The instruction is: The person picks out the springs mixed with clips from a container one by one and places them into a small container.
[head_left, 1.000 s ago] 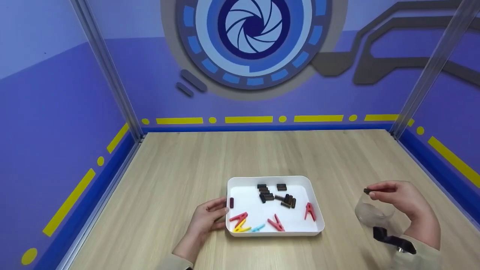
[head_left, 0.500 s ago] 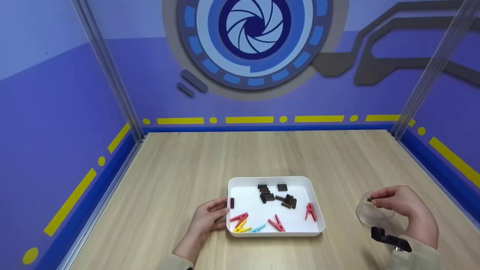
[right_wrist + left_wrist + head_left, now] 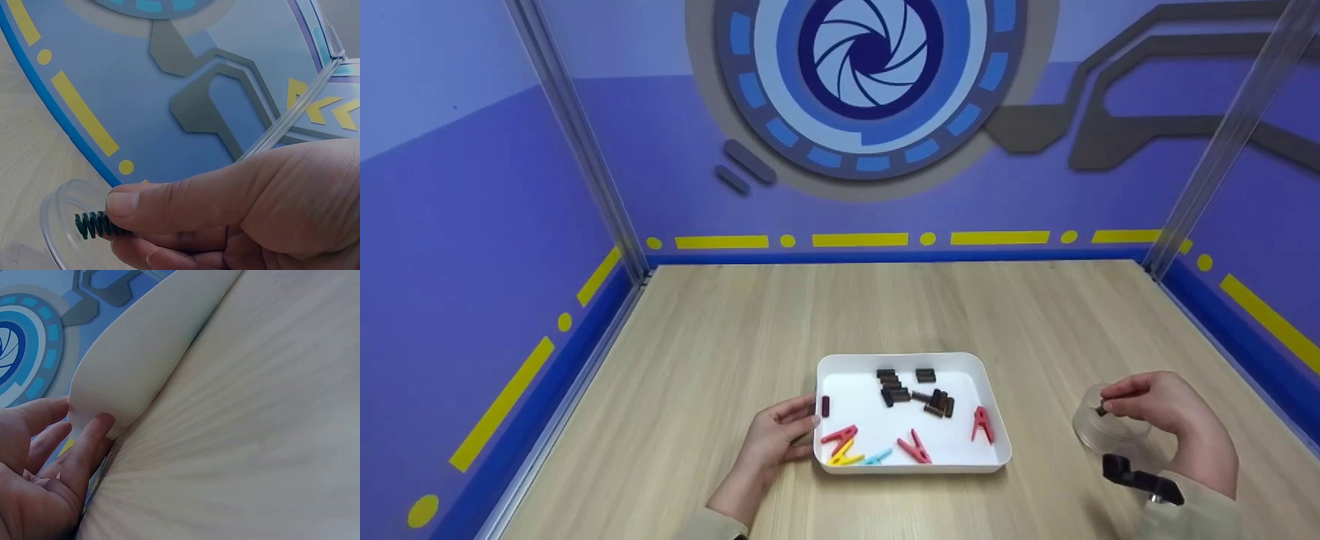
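My right hand [image 3: 1159, 405] pinches a dark green coil spring [image 3: 95, 224] between thumb and fingers. In the head view, the spring is inside the outline of a round clear plastic container [image 3: 1084, 431] on the table; whether it touches the bottom, I cannot tell. A white tray [image 3: 840, 367] stands in the middle. My left hand [image 3: 772, 435] rests against its left outer wall, fingertips [image 3: 104, 419] touching that wall. Inside the tray, several dark springs [image 3: 896, 394] lie toward the back. A small dark red cylinder [image 3: 825, 406] lies by the left wall.
Clothespins lie in the tray: a red one [image 3: 915, 448] at the front, another red one [image 3: 982, 425] at the right, a yellow one [image 3: 846, 454] and a light blue one [image 3: 877, 456] at the front left. Printed walls [image 3: 885, 210] enclose the wooden table [image 3: 720, 330].
My right hand has lowered the spring from above the clear container to within its outline. The left hand and the tray have stayed in place.
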### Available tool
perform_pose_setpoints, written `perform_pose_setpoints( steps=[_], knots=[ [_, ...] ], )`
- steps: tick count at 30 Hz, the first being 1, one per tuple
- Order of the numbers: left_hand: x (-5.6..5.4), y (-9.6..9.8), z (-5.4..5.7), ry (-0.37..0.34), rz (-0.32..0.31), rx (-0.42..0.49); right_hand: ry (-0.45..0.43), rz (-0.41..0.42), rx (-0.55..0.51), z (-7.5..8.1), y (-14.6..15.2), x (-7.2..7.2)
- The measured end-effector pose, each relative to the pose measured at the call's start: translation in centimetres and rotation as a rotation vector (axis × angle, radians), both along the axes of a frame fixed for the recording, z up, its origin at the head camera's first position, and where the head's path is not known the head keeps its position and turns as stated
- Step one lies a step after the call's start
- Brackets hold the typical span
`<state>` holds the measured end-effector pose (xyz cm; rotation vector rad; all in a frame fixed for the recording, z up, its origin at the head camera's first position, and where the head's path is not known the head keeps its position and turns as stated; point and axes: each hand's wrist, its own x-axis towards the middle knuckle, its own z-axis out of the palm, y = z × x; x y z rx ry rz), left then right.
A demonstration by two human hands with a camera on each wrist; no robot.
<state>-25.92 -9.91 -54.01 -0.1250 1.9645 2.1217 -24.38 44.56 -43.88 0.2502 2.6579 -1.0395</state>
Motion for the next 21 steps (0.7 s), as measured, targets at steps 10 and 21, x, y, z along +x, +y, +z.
perform_pose_setpoints(
  steps=[10, 21],
  knots=[
    [-0.10, 0.04, -0.01, -0.008, -0.009, 0.028, -0.025, 0.005, -0.011, -0.08, 0.23, -0.11],
    [-0.01, 0.02, 0.09, -0.020, 0.007, -0.018, -0.036, 0.010, -0.024, -0.06, 0.14, -0.18]
  ],
)
